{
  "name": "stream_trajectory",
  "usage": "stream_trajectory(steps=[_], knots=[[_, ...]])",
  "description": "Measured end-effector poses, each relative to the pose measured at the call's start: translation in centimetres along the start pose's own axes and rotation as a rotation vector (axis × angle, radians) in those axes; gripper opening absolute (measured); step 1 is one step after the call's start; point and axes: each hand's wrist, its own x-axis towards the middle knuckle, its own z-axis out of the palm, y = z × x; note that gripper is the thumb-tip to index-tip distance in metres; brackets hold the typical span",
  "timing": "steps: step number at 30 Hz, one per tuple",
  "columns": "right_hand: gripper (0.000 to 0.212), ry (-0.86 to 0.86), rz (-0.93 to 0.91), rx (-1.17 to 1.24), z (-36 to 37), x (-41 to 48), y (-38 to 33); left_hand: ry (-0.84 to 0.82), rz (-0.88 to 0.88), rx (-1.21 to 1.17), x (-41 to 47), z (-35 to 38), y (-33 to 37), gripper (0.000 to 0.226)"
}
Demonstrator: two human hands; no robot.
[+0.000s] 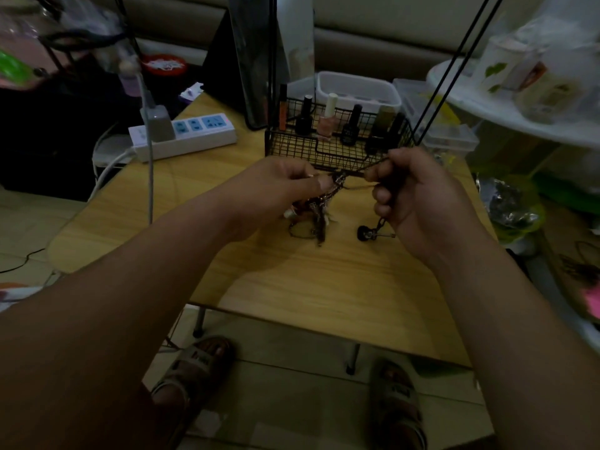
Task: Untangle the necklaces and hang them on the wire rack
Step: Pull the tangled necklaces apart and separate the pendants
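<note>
A tangled bunch of necklaces (319,211) hangs between my hands above the wooden table (308,287), its charms and chains drooping to the tabletop. My left hand (282,186) pinches the knot at its top. My right hand (412,196) is closed on a thin chain pulled taut from that knot, and a dark round pendant (365,233) dangles below this hand. The black wire rack (328,147) stands just behind my hands, with two thin black rods (454,69) rising from its right side.
Several nail polish bottles (324,123) stand in the rack's basket. A white power strip (185,138) with a plugged adapter lies at the back left. A white tray (357,90) and clear boxes (451,138) sit behind. My sandalled feet (194,365) show under the table's front edge.
</note>
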Motion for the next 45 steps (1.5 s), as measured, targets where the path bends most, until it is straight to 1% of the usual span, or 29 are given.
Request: stream_trajectory(steps=[3,5,7,11,14,19,21,25,27,31,33,35,37,40,43,45], knots=[[0.029,0.016,0.026,-0.053,-0.2,0.0,0.0,0.018,-0.015,-0.133,0.2,0.1,-0.1,0.019],[0.023,0.021,0.028,-0.128,-0.4,0.2,0.1,0.042,-0.018,-0.197,0.3,0.0,-0.1,0.022],[0.017,0.033,0.013,-0.261,-0.6,0.3,0.2,0.081,-0.02,-0.221,0.3,-0.2,0.0,0.026],[0.018,0.036,0.033,-0.587,-0.5,-0.1,0.3,0.115,-0.014,-0.266,0.2,0.0,0.3,0.028],[0.019,-0.018,0.013,-0.699,-0.1,-0.4,0.7,0.097,0.004,-0.258,0.1,0.3,0.3,0.025],[0.02,-0.185,0.012,-0.613,0.9,-0.5,1.4,0.045,0.034,-0.232,0.0,0.7,0.5,0.014],[0.024,-0.21,-0.002,-0.628,1.2,-0.4,1.5,0.018,0.042,-0.239,0.0,0.6,0.4,0.019],[0.024,-0.238,-0.006,-0.67,1.3,-0.4,1.7,0.002,0.056,-0.257,0.1,0.4,0.3,0.024],[0.022,-0.25,0.012,-0.703,1.1,-0.3,1.7,0.034,0.055,-0.294,0.2,0.3,0.2,0.023],[0.005,-0.238,0.013,-0.772,0.8,0.0,1.8,0.122,0.04,-0.316,0.5,0.0,0.2,0.025],[0.006,-0.208,-0.02,-0.777,0.6,0.1,1.7,0.182,0.015,-0.271,0.6,0.1,0.2,0.021],[0.01,-0.165,-0.045,-0.767,0.4,0.1,1.4,0.243,-0.004,-0.176,0.6,0.2,0.1,0.017],[0.014,-0.134,-0.026,-0.716,0.2,0.1,1.3,0.27,-0.024,-0.052,0.6,0.3,0.0,0.012],[0.02,-0.128,0.058,-0.6,0.4,0.0,1.1,0.253,-0.046,0.08,0.5,0.5,-0.1,0.01],[0.022,-0.149,0.103,-0.407,0.5,0.0,1.1,0.202,-0.032,0.115,0.4,0.6,0.0,0.021],[0.031,-0.167,0.107,-0.345,0.5,0.1,1.1,0.123,-0.006,0.094,0.2,0.6,0.1,0.024]])
